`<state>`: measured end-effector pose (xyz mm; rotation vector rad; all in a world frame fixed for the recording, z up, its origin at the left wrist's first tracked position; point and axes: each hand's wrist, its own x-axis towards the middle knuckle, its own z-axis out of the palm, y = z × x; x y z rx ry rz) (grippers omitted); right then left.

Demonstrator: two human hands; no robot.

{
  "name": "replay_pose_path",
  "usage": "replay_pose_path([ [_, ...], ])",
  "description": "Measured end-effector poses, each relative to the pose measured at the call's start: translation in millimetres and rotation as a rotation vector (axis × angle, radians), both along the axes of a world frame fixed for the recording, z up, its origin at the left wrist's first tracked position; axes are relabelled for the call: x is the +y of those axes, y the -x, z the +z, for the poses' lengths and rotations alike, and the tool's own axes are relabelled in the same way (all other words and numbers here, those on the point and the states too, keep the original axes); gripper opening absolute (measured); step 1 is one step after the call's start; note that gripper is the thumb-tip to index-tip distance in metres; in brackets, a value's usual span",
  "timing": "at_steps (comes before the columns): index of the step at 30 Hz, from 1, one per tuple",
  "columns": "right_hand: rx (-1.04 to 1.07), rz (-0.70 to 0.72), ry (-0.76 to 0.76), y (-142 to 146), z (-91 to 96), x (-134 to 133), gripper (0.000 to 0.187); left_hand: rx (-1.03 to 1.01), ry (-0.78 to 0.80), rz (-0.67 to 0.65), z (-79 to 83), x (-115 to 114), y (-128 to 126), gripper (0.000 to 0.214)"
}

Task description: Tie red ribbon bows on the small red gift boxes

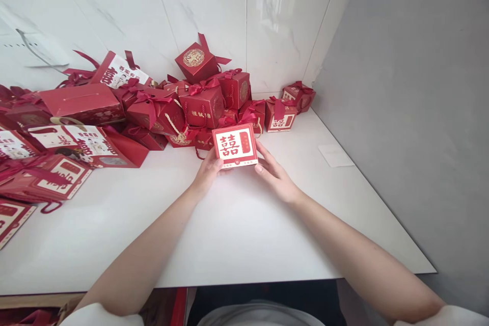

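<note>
Between both hands, the red wedding box (235, 145) sits upright; left hand (208, 170) and right hand (273, 175) pinch its lower corners

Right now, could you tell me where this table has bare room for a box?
Bare: from the left hand to the near table edge, and from the right hand to the grey wall, save a white card. Crowded: red gift boxes behind and left.
</note>
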<state>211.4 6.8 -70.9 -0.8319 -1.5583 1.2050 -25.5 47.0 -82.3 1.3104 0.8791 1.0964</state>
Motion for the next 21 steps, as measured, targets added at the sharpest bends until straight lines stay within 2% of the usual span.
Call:
replay_pose_path([
  [3, 0.014, 0.087, 0.036, 1.2, 0.4, -1.5, 0.073, 0.012, -0.058, 0.04, 3.0, -1.1, 0.1, 0.076],
  [9, 0.081, 0.056, 0.028, 1.0, -4.2, 1.7, 0.074, -0.01, -0.27, 0.076, 13.5, -7.5, -5.8, 0.076],
  [17, 0.099, 0.081, 0.024, 0.8, -6.3, 3.3, 0.078, 0.047, -0.442, 0.117, 1.6, 0.7, -0.2, 0.071],
  [21, 0.089, 0.075, 0.023, 0.8, -5.4, 2.6, 0.077, 0.056, -0.478, 0.116, 0.1, 1.4, 0.1, 0.068],
])
